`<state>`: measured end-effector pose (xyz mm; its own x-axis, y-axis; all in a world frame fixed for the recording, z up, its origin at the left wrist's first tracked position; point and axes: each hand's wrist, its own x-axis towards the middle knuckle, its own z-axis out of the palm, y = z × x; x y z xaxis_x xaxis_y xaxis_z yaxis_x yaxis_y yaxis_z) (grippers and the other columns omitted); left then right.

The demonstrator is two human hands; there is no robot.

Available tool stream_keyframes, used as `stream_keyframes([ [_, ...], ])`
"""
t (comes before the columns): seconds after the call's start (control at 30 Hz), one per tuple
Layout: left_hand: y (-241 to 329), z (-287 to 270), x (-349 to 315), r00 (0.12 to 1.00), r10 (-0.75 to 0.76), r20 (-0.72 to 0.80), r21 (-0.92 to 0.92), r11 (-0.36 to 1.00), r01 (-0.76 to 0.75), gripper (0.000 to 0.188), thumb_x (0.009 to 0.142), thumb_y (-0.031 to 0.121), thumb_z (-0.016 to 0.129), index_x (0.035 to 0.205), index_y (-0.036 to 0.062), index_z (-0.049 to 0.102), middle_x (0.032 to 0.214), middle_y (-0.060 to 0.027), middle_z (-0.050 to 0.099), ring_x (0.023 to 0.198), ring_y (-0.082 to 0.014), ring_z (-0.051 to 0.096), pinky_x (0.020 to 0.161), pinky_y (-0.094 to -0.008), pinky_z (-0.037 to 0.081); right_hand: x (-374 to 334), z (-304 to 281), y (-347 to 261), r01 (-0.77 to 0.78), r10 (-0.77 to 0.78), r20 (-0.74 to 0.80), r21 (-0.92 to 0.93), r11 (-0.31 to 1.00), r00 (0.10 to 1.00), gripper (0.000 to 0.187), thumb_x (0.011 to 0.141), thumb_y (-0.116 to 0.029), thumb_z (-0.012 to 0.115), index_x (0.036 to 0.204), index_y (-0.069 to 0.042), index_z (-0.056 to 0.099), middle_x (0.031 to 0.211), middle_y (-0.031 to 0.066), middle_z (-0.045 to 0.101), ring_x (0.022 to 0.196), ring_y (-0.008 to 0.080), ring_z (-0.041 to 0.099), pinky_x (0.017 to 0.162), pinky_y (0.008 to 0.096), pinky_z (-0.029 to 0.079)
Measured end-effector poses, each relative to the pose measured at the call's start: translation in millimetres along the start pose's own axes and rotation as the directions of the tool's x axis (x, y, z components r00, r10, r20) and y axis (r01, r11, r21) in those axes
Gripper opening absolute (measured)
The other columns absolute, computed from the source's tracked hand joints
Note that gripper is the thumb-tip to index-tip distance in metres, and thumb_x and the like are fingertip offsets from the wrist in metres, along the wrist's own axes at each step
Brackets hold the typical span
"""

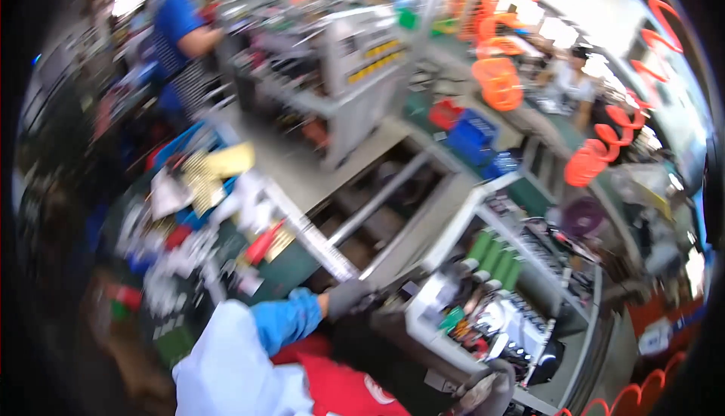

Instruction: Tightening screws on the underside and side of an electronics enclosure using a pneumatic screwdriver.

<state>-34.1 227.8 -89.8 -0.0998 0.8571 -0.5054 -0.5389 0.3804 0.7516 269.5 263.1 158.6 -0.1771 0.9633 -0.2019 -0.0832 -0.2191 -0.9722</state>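
My left hand (349,299), in a dark grey glove below a blue sleeve cuff (291,319), reaches to the near left corner of a metal-framed machine (434,329). Its fingers are smeared by motion, so I cannot make out a grip. Low in the picture, my right hand (489,387), also in a grey glove, is beside the machine's front edge. Blur hides its fingers and anything in them. Inside the machine's frame lie several green cylinders (492,257) and a row of small shiny metal parts (521,333).
To the left, a green-topped table (291,265) carries a heap of bags, a red item (263,244) and a blue bin (198,144). Blue crates (472,136) stand beyond the machine. Orange coiled hoses (498,83) hang at right. A person in blue (180,30) works at far left.
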Motion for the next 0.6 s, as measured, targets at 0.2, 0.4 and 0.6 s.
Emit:
stream_keyframes([
  [0.2,-46.3,9.5,-131.5,0.939,0.062,-0.338,0.013,0.998,-0.061,0.030,0.095,0.037,0.055,0.102,0.0092,0.065,0.068,0.0021,0.050,0.053,-0.0088,0.048,0.043,-0.0251,0.037,-42.1,9.6,53.0,-0.213,0.291,0.509,-0.207,0.955,0.810,0.039,0.095,-0.033,0.054,0.115,0.001,0.057,0.064,0.0024,0.051,0.050,0.0110,0.045,0.048,0.0254,0.042],
  [0.4,-63.6,-36.3,-246.2,0.702,-0.025,-0.712,0.008,0.999,0.044,0.033,0.091,0.037,0.058,0.106,0.0094,0.068,0.060,-0.0001,0.051,0.050,-0.0099,0.048,0.045,-0.0272,0.039,-69.6,26.4,110.6,-0.300,0.494,0.632,-0.395,0.868,0.597,0.040,0.092,-0.033,0.052,0.112,0.001,0.053,0.070,0.0122,0.059,0.055,0.0203,0.057,0.052,0.0309,0.049],
  [0.6,-47.4,-170.7,-310.2,0.233,0.390,-0.891,0.414,0.908,0.063,0.030,0.085,0.026,0.063,0.100,0.0012,0.070,0.084,-0.0112,0.071,0.075,-0.0198,0.066,0.072,-0.0339,0.051,-81.9,44.4,140.9,-0.307,0.552,0.575,-0.471,0.827,0.603,0.048,0.092,-0.043,0.051,0.114,-0.001,0.053,0.068,0.0087,0.056,0.054,0.0165,0.054,0.051,0.0306,0.046],
])
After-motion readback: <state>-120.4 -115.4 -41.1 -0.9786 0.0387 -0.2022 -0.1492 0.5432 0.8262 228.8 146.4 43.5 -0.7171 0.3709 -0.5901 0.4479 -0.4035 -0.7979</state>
